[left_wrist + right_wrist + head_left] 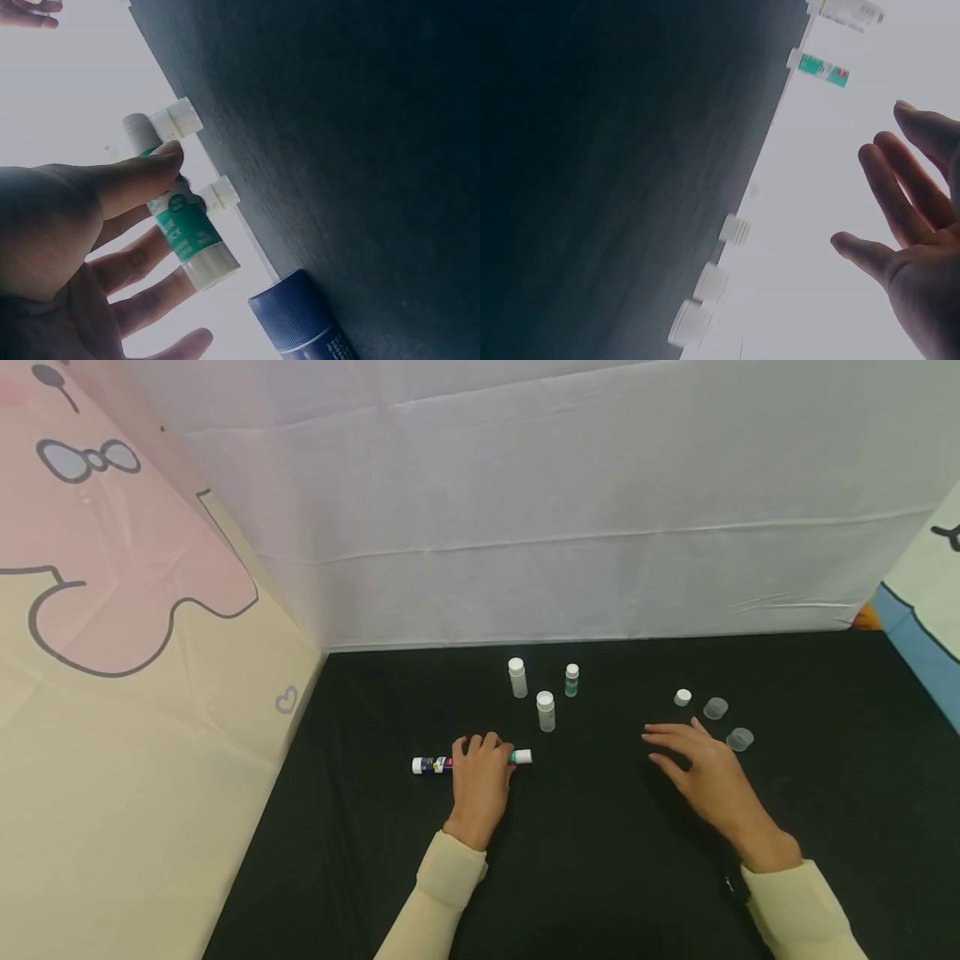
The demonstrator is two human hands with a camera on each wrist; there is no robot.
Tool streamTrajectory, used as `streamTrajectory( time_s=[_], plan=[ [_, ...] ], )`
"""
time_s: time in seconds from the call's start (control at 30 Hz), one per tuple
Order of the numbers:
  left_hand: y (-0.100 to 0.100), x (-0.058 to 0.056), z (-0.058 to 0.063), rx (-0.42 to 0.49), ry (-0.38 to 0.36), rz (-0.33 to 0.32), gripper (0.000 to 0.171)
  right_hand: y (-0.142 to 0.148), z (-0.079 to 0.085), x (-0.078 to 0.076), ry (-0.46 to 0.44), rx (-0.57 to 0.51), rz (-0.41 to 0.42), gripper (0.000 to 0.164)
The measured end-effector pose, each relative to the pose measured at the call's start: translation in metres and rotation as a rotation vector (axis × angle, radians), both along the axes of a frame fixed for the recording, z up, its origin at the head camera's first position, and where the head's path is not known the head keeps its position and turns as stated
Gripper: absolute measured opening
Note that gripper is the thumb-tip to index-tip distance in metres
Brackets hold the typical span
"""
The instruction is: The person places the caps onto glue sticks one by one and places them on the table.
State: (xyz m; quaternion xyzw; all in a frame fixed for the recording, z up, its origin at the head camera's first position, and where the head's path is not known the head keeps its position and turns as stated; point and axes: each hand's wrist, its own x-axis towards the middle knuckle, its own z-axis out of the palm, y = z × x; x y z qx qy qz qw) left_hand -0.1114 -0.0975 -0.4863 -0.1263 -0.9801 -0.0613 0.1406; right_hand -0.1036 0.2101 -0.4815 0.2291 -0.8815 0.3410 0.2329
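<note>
My left hand (478, 785) holds a small glue stick with a green label; its white end (522, 757) sticks out to the right of the fingers. In the left wrist view, thumb and fingers pinch this glue stick (187, 225). A navy-labelled tube (429, 766) lies at the left of the hand, partly hidden by it; its ribbed navy end (291, 311) shows in the left wrist view. My right hand (708, 777) hovers over the table with fingers spread and nothing in them. Just beyond it are a white cap (682, 697) and two translucent cups, one farther (716, 708), one nearer (740, 740).
Two white-capped clear bottles, one behind (518, 678) and one in front (546, 712), stand beyond the left hand. Beside them is a small green-labelled container (572, 681), upright. A black cloth (585, 860) covers the table, and a white sheet (525, 585) hangs along its back edge.
</note>
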Motion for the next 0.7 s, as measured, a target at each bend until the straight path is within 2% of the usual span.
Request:
streamTrajectory(
  time_s=[0.43,0.7],
  plan=[
    [-0.004,-0.003,-0.002,-0.021,-0.061,0.012,0.018,0.028,-0.001,-0.002,-0.006,0.007,-0.104,0.044],
    [-0.004,-0.005,-0.001,-0.064,-0.066,0.015,0.018,0.041,0.000,-0.001,-0.024,0.001,-0.153,0.043]
  ],
)
